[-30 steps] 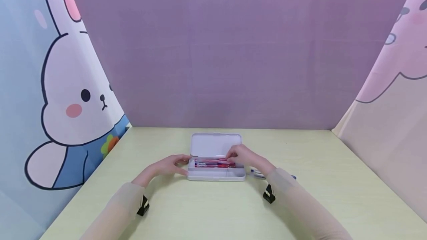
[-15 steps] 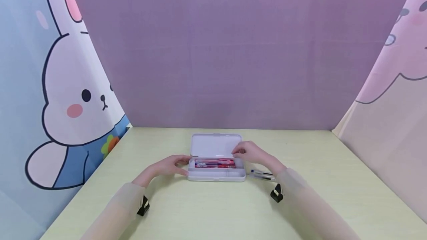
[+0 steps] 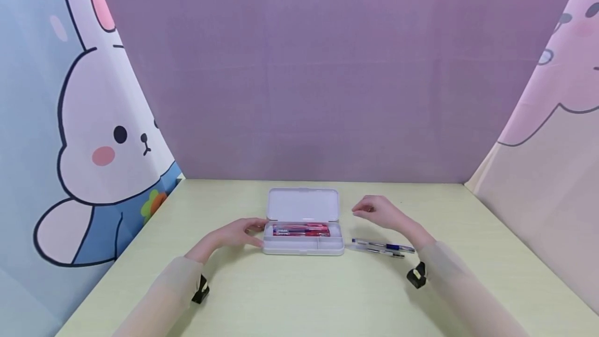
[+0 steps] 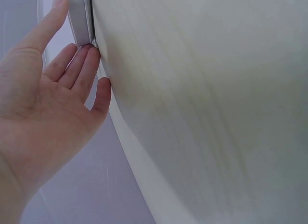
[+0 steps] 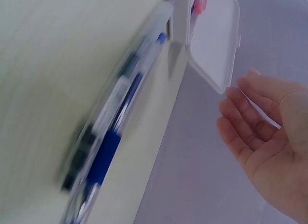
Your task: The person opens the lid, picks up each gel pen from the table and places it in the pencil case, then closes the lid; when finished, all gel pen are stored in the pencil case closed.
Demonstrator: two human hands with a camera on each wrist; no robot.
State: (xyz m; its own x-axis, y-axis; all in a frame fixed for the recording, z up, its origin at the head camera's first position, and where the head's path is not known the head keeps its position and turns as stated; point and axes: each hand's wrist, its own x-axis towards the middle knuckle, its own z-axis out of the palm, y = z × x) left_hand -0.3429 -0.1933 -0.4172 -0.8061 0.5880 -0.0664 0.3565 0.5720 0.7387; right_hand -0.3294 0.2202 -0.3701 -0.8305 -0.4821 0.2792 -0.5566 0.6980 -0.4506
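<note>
Two pens (image 3: 381,247) lie lengthwise at six o'clock from the empty, loosely spread right hand (image 3: 381,212), right of the pencil case (image 3: 303,237).

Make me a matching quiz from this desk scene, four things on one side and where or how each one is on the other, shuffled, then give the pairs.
Things
1. white plastic pencil case
2. clear ballpoint pens with blue grips
3. left hand
4. right hand

States
A. lying on the pale green table, right of the case
B. open and holding nothing, above the table
C. lid raised, red pens inside
D. fingers resting against the case's left end

Pairs: 1-C, 2-A, 3-D, 4-B
</note>
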